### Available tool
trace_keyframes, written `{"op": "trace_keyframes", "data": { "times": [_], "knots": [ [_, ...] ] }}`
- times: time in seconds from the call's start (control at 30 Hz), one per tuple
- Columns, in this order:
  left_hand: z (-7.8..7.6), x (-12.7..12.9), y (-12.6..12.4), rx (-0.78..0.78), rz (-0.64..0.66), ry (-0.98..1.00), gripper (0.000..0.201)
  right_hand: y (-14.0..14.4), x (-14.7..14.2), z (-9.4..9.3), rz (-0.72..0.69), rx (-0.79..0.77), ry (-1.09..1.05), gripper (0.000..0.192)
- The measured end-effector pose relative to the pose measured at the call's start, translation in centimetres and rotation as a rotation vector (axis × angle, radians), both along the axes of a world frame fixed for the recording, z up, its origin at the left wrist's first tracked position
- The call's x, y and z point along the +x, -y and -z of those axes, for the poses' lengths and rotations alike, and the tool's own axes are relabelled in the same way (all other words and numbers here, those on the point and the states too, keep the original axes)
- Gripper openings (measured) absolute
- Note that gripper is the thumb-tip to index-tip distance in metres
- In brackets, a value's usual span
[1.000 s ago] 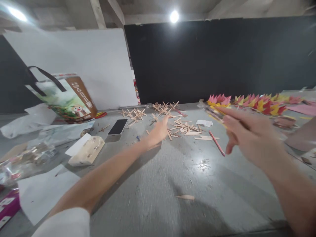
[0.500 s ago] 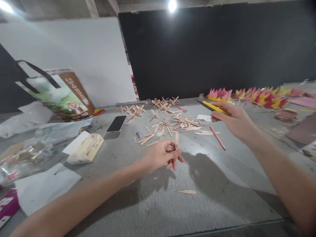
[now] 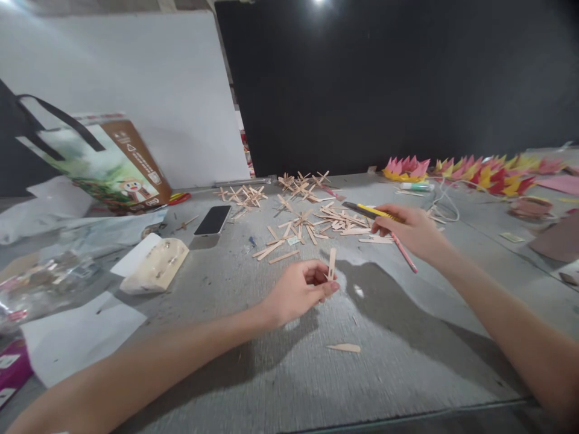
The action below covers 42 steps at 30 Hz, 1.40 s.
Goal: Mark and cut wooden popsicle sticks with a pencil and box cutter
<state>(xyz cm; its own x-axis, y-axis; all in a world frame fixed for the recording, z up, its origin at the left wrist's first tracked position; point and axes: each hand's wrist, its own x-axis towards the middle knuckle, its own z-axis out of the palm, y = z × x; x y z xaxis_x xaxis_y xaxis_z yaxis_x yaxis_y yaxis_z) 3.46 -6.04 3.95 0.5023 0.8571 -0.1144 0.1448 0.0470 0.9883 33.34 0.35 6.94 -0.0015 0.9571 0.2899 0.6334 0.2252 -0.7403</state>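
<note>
My left hand (image 3: pixel 296 293) pinching a wooden stick (image 3: pixel 332 264) upright just above the grey surface (image 3: pixel 280 374), my right hand (image 3: pixel 409 232) closed around a yellow utility knife (image 3: pixel 373 211) beside the loose stick pile (image 3: pixel 316 226), printed bag (image 3: pixel 108 166) far left, contents hidden

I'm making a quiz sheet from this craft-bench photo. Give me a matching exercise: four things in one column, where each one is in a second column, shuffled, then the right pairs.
Things
1. short flat wooden stick
2. yellow and black utility knife
3. black smartphone
4. pointed wooden offcut

Places
A. lying flat on the grey table, left of the stick pile
B. pinched upright in the left hand
C. alone on the table, nearest the camera
D. gripped in the right hand

Pairs: 1-B, 2-D, 3-A, 4-C
</note>
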Motion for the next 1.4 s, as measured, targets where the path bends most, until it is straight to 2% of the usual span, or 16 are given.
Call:
{"op": "trace_keyframes", "data": {
  "times": [0.13, 0.27, 0.47, 0.63, 0.87, 1.07, 1.23, 1.4],
  "knots": [
    [0.9, 0.1, -0.3, -0.045, -0.033, 0.069, 0.049, 0.2, -1.6, 0.6, -0.098, -0.024, -0.067, 0.039],
    [2.4, 0.3, -0.6, -0.149, -0.018, 0.245, 0.067, 1.2, -4.1, 1.9, -0.212, -0.121, -0.163, 0.034],
    [4.5, 0.3, -1.2, -0.291, -0.041, 0.456, 0.072, 3.1, -7.9, 4.9, -0.338, -0.333, -0.316, 0.040],
    [5.0, 0.3, -1.6, -0.283, -0.003, 0.494, 0.068, 4.3, -9.4, 5.4, -0.342, -0.206, -0.282, 0.031],
    [4.5, 0.7, -1.3, -0.205, 0.006, 0.439, 0.056, 4.6, -9.6, 5.7, -0.329, -0.153, -0.233, 0.022],
    [4.8, 0.8, -1.1, -0.079, 0.003, 0.349, 0.049, 4.8, -9.2, 5.7, -0.343, -0.111, -0.076, 0.020],
    [4.8, 0.9, -1.1, -0.052, -0.011, 0.306, 0.043, 4.7, -9.0, 6.0, -0.366, -0.051, 0.055, 0.024],
    [4.5, 1.0, -0.9, -0.041, -0.027, 0.275, 0.037, 4.4, -8.8, 6.6, -0.368, -0.047, 0.150, 0.017]
  ]
}}
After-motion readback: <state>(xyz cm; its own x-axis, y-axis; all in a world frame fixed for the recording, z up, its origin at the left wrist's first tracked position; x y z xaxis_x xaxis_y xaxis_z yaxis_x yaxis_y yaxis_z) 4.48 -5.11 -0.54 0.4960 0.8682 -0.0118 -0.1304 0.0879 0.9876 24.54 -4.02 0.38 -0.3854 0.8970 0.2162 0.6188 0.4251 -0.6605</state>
